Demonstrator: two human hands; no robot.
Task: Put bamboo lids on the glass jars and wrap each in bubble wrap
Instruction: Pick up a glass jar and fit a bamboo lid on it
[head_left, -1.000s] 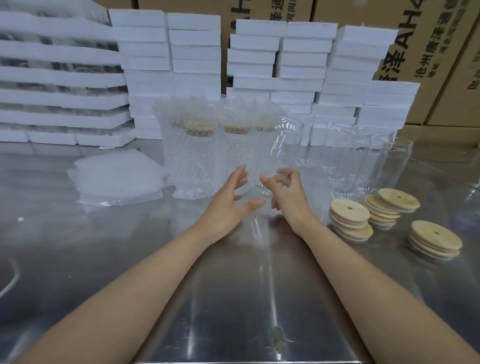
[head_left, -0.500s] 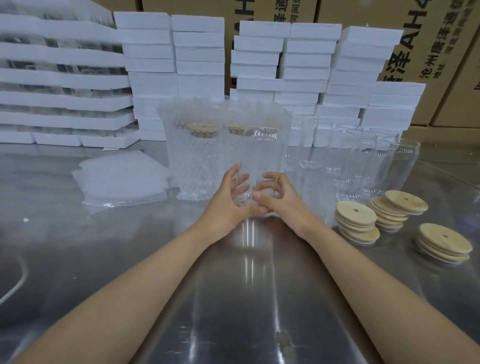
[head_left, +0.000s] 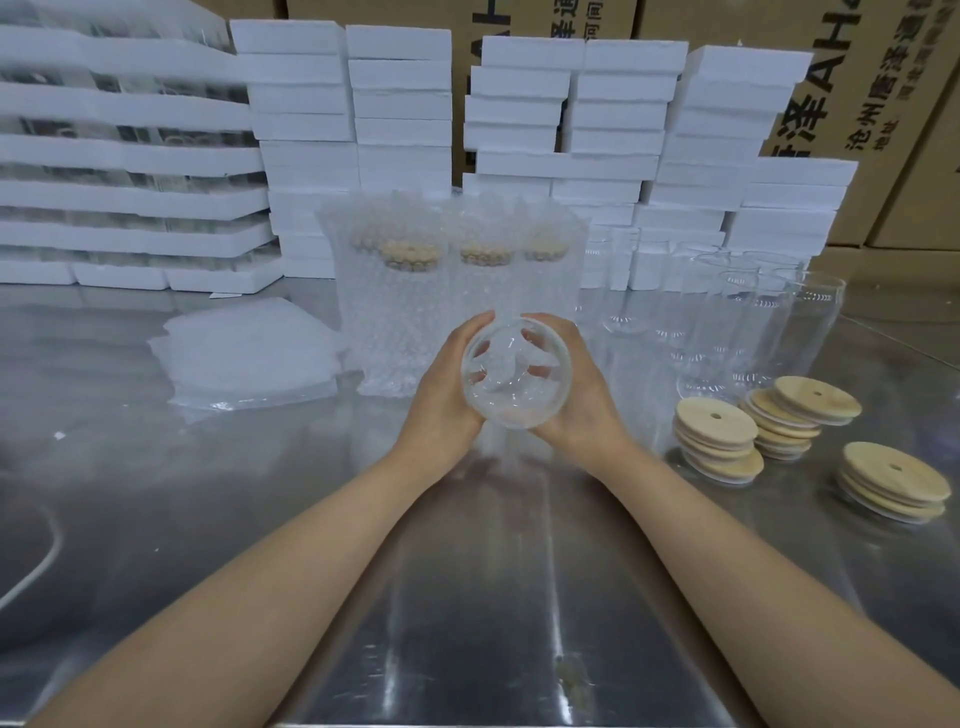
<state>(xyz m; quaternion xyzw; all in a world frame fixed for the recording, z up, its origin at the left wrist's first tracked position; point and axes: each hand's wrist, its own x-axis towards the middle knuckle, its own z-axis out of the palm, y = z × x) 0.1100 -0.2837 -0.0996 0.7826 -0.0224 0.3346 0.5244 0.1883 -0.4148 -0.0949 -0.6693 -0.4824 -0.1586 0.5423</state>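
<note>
Toward the far left of the shiny steel table (head_left: 467, 597), flat clear bubble-wrap sheets (head_left: 249, 358) are piled. Above the table's middle, the left hand (head_left: 444, 400) and right hand (head_left: 584, 400) are curled round a clear glass jar (head_left: 516, 376), lifted and tipped endwise. Round bamboo lids (head_left: 719, 436) are stacked near the right edge.

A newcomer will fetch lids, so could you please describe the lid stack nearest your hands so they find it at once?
On the steel table, look right of the held jar, in front of the bare jars. Of three lid stacks, it is the leftmost stack, tidier than the slumped middle stack and taller than the right stack.
</note>
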